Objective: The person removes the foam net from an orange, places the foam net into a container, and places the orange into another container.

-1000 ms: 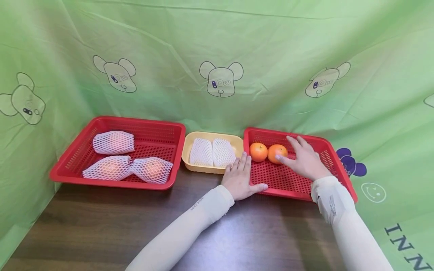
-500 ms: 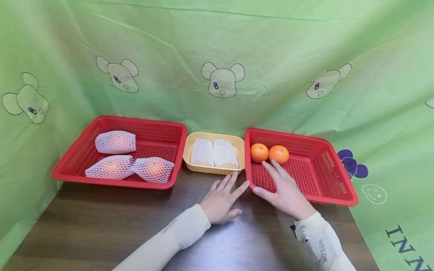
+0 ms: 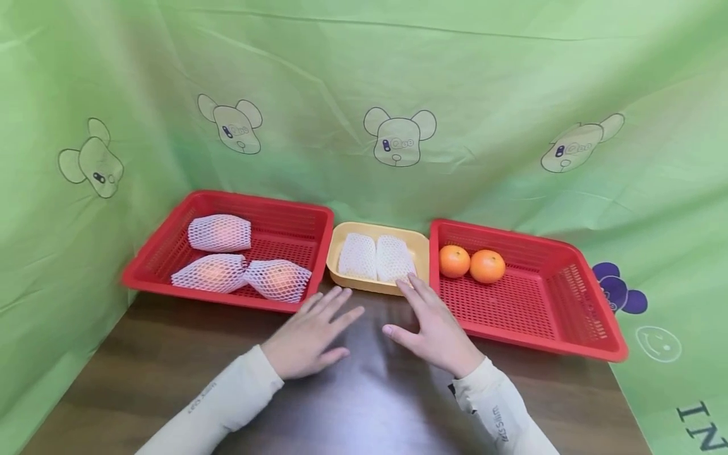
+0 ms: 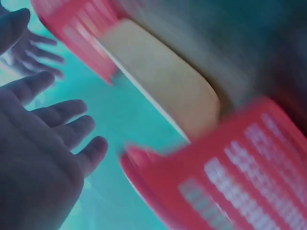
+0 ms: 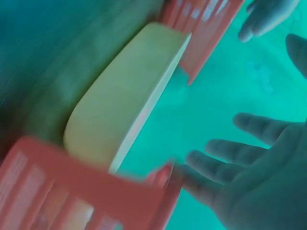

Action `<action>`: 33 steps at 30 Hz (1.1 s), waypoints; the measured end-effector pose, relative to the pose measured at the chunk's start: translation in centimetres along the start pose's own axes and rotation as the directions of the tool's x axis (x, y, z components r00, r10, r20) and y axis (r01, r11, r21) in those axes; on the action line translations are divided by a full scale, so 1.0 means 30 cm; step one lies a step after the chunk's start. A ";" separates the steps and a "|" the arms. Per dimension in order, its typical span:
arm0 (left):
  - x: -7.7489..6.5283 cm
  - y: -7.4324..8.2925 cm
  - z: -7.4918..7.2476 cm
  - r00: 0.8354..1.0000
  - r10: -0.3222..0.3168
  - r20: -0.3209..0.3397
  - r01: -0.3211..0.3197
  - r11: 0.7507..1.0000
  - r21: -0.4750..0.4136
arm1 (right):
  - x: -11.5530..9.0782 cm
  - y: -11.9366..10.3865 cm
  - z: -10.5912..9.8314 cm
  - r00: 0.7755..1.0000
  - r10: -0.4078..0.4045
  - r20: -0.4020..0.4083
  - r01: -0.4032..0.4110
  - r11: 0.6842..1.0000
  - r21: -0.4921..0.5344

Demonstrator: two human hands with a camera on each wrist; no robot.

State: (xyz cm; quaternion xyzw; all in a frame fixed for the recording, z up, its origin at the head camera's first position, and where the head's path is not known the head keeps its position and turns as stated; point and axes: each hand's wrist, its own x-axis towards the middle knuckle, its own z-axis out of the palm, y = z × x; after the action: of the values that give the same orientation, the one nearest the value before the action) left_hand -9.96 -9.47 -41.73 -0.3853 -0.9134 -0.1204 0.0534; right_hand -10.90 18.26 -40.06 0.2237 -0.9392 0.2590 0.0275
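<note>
My left hand (image 3: 307,335) is held over the table in front of the left red basket (image 3: 227,299), its fingers spread and holding nothing. Facing it, my right hand (image 3: 435,328) has its fingers extended, with the fingertips overlapping the near rim of the yellow tray (image 3: 370,285) in the head view. Two white foam net sleeves, a left one (image 3: 358,256) and a right one (image 3: 395,258), lie flat side by side in that tray. In the right red basket (image 3: 529,344) sit two bare oranges (image 3: 487,266) at its left side. Both wrist views show empty palms.
Inside the left basket lie several net-wrapped orange fruits (image 3: 279,279). The baskets flank the tray at the back of the brown wooden table (image 3: 364,404). A green printed curtain (image 3: 318,158) hangs behind and at both sides.
Both hands have moved left, away from the right basket. The right hand has left the area by the oranges for the tray's front; the left hand now stands before the left basket.
</note>
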 end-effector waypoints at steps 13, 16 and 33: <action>-0.099 -0.380 -0.202 0.953 -0.302 0.026 0.303 0.953 -0.025 | 0.186 -0.208 0.174 0.993 -0.071 0.097 0.067 0.997 0.045; -0.113 -0.442 -0.241 0.932 -0.357 0.066 0.359 0.933 -0.020 | 0.223 -0.233 0.215 0.990 -0.062 0.125 0.058 0.998 0.031; -0.097 -0.751 -0.356 0.798 -0.563 0.217 0.575 0.818 0.009 | 0.369 -0.365 0.364 0.988 0.118 0.095 -0.099 0.978 -0.184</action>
State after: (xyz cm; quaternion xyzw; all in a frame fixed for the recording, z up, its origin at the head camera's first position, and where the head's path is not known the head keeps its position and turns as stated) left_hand -24.02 -29.46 -35.99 -0.1052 -0.9833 -0.1156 -0.0931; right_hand -15.38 -0.05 -42.45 0.1819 -0.9696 0.1626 -0.0167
